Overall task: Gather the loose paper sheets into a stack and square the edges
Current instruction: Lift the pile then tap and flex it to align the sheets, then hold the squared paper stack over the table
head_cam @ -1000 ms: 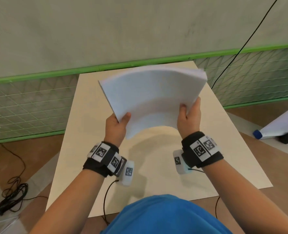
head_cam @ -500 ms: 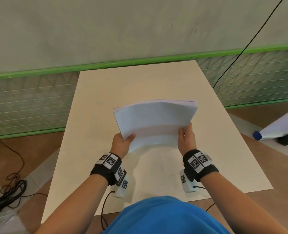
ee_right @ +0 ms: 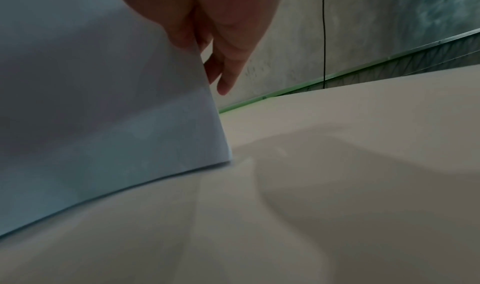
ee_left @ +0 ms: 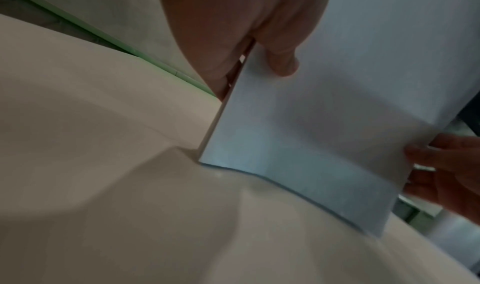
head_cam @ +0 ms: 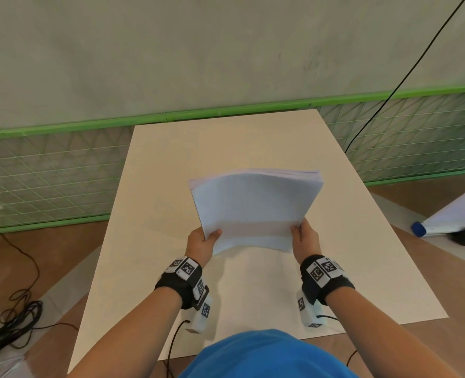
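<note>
A stack of white paper sheets (head_cam: pixel 253 208) stands on edge on the beige table (head_cam: pixel 149 241), bowed and leaning away from me. Its bottom edge (ee_left: pixel 285 183) touches the tabletop in both wrist views. My left hand (head_cam: pixel 202 241) grips the stack's lower left side, thumb (ee_left: pixel 281 62) on the near face. My right hand (head_cam: pixel 304 237) grips the lower right side, thumb in front, fingers (ee_right: pixel 228 78) behind. The paper stack (ee_right: pixel 103 113) fills the left of the right wrist view. The top edges look roughly aligned.
A wall with a green rail (head_cam: pixel 225 113) and wire mesh runs behind the table. Black cables (head_cam: pixel 10 323) lie on the floor at left. A rolled white sheet with a blue cap (head_cam: pixel 419 229) lies on the floor at right. A black cord (head_cam: pixel 405 77) hangs at right.
Both hands have brought the stack down from mid-air to the table. Its bottom edge now rests on the tabletop, and the sheets stand more upright than a second ago.
</note>
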